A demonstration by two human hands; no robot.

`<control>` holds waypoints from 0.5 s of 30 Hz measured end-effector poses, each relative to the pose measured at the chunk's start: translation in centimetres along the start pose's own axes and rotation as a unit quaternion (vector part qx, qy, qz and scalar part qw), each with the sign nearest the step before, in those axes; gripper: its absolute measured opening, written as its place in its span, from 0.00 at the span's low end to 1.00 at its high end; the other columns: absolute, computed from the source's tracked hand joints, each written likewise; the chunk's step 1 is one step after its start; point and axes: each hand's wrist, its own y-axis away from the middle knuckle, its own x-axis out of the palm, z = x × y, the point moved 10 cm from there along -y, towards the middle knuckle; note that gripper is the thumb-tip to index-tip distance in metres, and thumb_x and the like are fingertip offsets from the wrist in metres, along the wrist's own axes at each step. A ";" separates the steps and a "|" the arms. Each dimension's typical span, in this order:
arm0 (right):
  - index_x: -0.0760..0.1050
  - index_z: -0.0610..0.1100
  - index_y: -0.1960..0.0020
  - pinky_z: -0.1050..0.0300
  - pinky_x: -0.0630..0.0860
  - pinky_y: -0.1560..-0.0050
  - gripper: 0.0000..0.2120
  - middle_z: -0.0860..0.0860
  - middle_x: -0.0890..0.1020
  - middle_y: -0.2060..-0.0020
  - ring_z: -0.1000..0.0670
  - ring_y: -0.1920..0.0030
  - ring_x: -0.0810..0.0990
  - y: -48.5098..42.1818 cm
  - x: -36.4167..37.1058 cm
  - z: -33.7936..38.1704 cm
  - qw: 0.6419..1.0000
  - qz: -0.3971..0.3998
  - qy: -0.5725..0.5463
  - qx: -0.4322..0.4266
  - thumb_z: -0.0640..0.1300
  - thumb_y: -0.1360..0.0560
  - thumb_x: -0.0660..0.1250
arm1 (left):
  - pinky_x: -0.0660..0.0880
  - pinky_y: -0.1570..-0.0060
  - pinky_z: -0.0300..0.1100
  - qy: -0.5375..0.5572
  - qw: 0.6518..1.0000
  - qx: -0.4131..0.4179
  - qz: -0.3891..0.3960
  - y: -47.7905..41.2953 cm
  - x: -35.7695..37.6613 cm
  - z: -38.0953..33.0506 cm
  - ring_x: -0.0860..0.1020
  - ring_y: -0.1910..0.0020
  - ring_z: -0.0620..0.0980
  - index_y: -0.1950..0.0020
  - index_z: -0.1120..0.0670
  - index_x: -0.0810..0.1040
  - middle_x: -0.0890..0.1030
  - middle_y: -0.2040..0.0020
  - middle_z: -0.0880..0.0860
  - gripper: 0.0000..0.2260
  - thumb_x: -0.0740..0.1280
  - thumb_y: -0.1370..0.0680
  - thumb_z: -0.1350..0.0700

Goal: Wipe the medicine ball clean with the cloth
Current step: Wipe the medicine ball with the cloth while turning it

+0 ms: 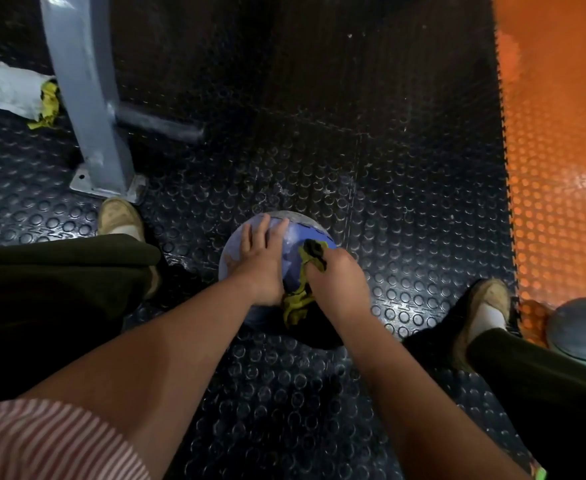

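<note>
Striped sleeve [42,441] — cloth [298,303] on medicine ball [291,259], grey post [87,98] near.

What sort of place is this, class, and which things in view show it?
Most likely a gym: black studded rubber floor mats, a grey painted steel equipment post on a base plate, and a round blue-and-grey medicine ball, against which the right hand holds a crumpled yellow-green cloth.

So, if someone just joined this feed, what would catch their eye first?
The blue-grey medicine ball on the floor at centre: the left hand presses flat on it and the right hand grips a yellow-green cloth against it. Next, the bright orange flooring along the right edge and the grey metal post at upper left.
</note>
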 end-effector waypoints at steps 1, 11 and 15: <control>0.76 0.38 0.47 0.56 0.64 0.60 0.11 0.45 0.74 0.52 0.42 0.52 0.76 -0.5 -0.3 0.2 1.000 -0.007 0.004 -0.001 0.44 0.22 0.60 | 0.52 0.28 0.66 -0.010 1.000 0.001 -0.006 0.2 0.3 -0.1 0.32 0.24 0.56 0.23 0.42 0.33 0.30 0.24 0.47 0.51 0.72 0.28 0.58; 0.75 0.39 0.46 0.55 0.65 0.59 0.10 0.44 0.73 0.47 0.41 0.52 0.76 -2.1 0.2 1.7 0.998 0.018 0.047 -0.027 0.40 0.22 0.57 | 0.54 0.28 0.65 0.004 1.000 -0.016 -0.026 0.7 0.7 0.4 0.33 0.24 0.56 0.23 0.44 0.35 0.31 0.23 0.48 0.50 0.72 0.27 0.52; 0.74 0.40 0.43 0.55 0.66 0.62 0.11 0.45 0.73 0.47 0.41 0.52 0.75 2.0 0.8 0.2 0.998 0.029 0.052 -0.036 0.42 0.22 0.59 | 0.52 0.29 0.69 0.009 1.000 0.012 -0.015 0.6 0.1 0.0 0.34 0.23 0.57 0.23 0.42 0.37 0.33 0.23 0.48 0.50 0.72 0.29 0.57</control>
